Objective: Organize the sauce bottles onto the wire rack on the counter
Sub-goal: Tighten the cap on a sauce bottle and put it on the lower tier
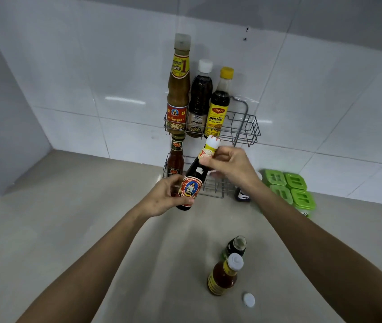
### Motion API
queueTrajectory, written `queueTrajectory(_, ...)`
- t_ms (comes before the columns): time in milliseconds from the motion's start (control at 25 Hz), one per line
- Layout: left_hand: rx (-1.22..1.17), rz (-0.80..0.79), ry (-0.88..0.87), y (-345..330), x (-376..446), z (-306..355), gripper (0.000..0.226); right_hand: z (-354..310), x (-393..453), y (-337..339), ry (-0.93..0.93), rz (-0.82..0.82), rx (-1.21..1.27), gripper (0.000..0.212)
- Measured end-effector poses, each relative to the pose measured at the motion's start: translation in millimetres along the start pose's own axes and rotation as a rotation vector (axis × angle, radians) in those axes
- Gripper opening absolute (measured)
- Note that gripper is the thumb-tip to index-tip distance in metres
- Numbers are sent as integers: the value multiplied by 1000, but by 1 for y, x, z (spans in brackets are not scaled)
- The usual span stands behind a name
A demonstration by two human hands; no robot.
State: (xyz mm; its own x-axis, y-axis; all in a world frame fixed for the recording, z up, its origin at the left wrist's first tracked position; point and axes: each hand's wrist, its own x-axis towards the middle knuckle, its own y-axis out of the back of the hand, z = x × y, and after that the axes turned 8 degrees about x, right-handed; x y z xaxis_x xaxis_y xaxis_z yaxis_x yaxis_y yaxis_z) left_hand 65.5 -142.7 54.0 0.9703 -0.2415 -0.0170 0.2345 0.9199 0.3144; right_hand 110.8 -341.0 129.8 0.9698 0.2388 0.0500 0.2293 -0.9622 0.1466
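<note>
Two hands: both hold one dark sauce bottle point(193, 180), tilted, in front of the wire rack point(243, 129).
Table point(69, 229): a pale grey surface that meets a white tiled wall point(80, 78) at the back.
Wire rack: two tiers, grey wire, standing at the back of the table against the wall; the right part of the upper tier is free.
Upper tier: three bottles stand upright side by side on its left part: a tall brown sauce bottle point(178, 89), a dark bottle with white cap point(200, 99) and a yellow-capped bottle point(219, 103).
Lower tier: a red sauce bottle point(176, 157) stands at the left end, partly hidden by the held bottle and the left hand.
Green containers point(289, 187): four green square lids, close together, right of the rack by the wall.
Left hand point(166, 197): fingers closed around the lower body of the dark sauce bottle, at its label.
Right hand point(229, 164): fingers pinch the neck of the same bottle, just under its white cap.
Near bottles: an orange sauce bottle point(224, 275) and, just behind it, a green-tinted bottle point(235, 247) stand on the table between the forearms.
Small dark bottle point(243, 194): stands right of the rack, mostly hidden behind the right wrist.
Loose white cap point(248, 300): lies on the table, near the orange sauce bottle.
</note>
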Motion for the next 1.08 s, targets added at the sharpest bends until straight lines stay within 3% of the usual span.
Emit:
queueTrajectory(120, 4, 45, -21, -5, 11, -6, 52, 21, 4, -8, -38, -76, -13, 37)
queueTrajectory(280, 136, 119, -63, -2, 31, -12, 69, 39, 12, -11, 139, 8, -152, 34)
queueTrajectory(440, 580, 260, 65, 15, 42, -44, 92, 58, 30, -9, 283, 134, -361, 40)
queueTrajectory(600, 1027, 43, 179, 20, 47, -79, 95, 69, 49, -11, 373, 137, -567, 43)
queueTrajectory(880, 1199, -11, 163, 21, 58, -90, 97, 99, 87, -21, 251, 49, -683, 47)
queueTrajectory(1080, 1208, -25, 157, 23, 57, -96, 96, 113, 98, -25, 86, 27, -609, 48)
